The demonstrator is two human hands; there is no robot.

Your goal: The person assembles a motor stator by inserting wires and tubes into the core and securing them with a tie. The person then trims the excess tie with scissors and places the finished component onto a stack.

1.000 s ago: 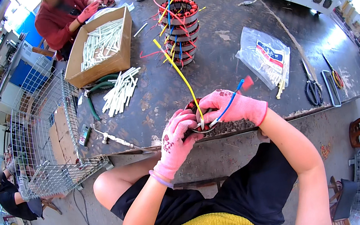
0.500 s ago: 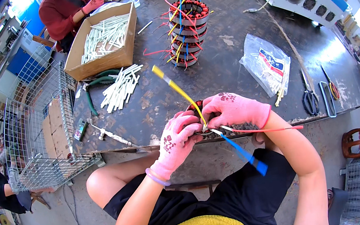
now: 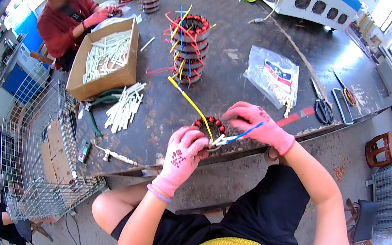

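Observation:
A small stator ring with red windings point(image 3: 215, 121) stands at the table's near edge. My left hand point(image 3: 181, 156), in a pink glove, closes on its left side. White sleeves point(image 3: 219, 141) cover wire ends at the ring's near side. From there a yellow lead point(image 3: 194, 104) rises up and away, and a blue lead point(image 3: 244, 134) runs right across the front of my right hand's fingers. My right hand point(image 3: 260, 127), also gloved, hovers at the ring's right side with its fingers bent but apart. A blurred red strip point(image 3: 296, 116), seemingly a red lead, shows beyond that hand.
A stack of wound stators point(image 3: 190, 47) stands farther back. Left are loose white sleeves point(image 3: 125, 107), a cardboard box point(image 3: 104, 83) and a wire cart point(image 3: 34, 162). Right lie a plastic bag point(image 3: 272, 75) and scissors point(image 3: 323, 111). Across the table, a person in red point(image 3: 67, 25) works.
My right hand has drawn back to the right from the sleeved wire ends, and its fingers have spread. The blue lead has swung upward and the red one lies farther up. The view has shifted slightly.

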